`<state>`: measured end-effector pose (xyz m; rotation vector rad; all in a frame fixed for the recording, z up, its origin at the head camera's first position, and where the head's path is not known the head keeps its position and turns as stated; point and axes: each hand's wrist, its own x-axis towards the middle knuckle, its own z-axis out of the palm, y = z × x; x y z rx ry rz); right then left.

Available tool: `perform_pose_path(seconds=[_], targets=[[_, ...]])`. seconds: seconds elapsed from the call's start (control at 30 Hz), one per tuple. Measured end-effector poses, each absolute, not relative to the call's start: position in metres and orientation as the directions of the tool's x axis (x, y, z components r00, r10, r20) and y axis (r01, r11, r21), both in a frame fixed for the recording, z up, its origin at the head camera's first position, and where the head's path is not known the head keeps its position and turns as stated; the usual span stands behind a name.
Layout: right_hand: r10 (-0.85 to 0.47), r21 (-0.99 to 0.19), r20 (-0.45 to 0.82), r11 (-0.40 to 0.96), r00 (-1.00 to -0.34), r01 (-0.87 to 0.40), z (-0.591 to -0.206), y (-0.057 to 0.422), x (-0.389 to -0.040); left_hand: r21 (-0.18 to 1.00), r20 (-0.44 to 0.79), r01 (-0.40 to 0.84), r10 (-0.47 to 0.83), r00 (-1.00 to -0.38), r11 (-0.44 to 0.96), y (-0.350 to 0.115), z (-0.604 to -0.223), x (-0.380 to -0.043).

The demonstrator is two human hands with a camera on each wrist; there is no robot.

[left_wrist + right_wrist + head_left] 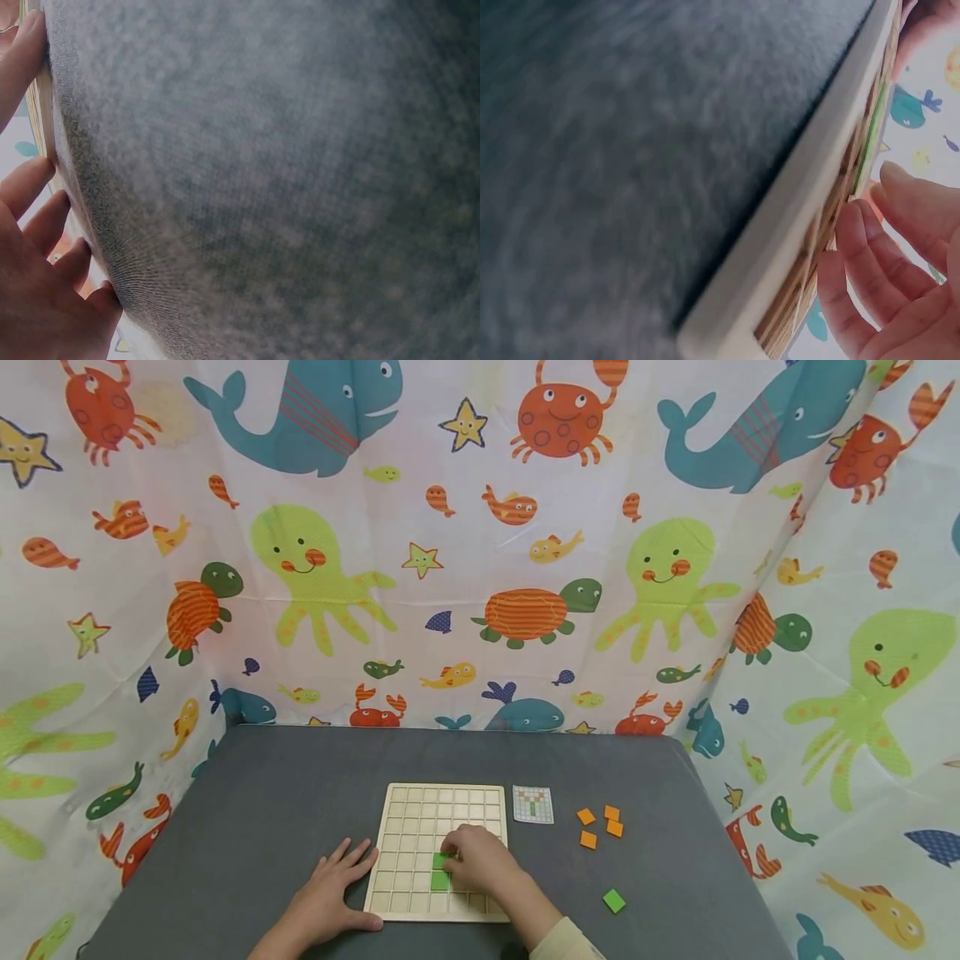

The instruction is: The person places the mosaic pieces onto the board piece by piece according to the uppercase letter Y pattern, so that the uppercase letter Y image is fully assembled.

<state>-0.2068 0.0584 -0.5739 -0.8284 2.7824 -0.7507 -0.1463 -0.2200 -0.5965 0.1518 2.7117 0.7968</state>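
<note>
In the head view, a person's left hand (330, 893), fingers spread, touches the left edge of a gridded board (403, 856) bearing two green tiles (439, 881); the right hand (482, 862) bends its fingers at them. In the left wrist view, the fingers stand apart. In the right wrist view, whether the bent fingers pinch anything cannot be told

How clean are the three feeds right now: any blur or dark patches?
Head view: fairly evenly lit, grid on the board clear, small card too fine to read fully; left wrist: table blurred, darkening towards the right; right wrist: table blurred, dark shadow along the board's edge.
</note>
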Motion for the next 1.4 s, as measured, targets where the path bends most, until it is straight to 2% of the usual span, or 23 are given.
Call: perform_pose_path(seconds=[0.13,0.33,0.43,0.77,1.17,1.4], targets=[[-0.533,-0.576,0.025,0.684,-0.846,-0.448,-0.567,0.070,-0.206,0.543,-0.264,0.013,0.186,-0.946,0.839,-0.220,-0.596,-0.146],[-0.512,-0.625,0.060,0.650,-0.857,-0.432,-0.559,0.090,-0.206,0.541,-0.261,0.016,0.186,-0.947,0.841,-0.221,-0.596,-0.147],[-0.488,-0.634,0.065,0.653,-0.870,-0.414,-0.556,0.102,-0.206,0.535,-0.255,0.022,0.187,-0.949,0.845,-0.222,-0.597,-0.147],[-0.366,-0.618,0.196,0.675,-0.910,-0.404,-0.547,0.142,-0.199,0.539,-0.260,0.022,0.191,-0.946,0.842,-0.218,-0.598,-0.148],[-0.154,-0.682,0.210,0.684,-0.966,-0.258,-0.552,0.180,-0.195,0.536,-0.293,-0.008,0.178,-0.939,0.844,-0.221,-0.599,-0.148],[-0.099,-0.686,0.181,0.701,-0.978,-0.198,-0.557,0.206,-0.190,0.539,-0.286,-0.002,0.181,-0.941,0.842,-0.221,-0.601,-0.148]])
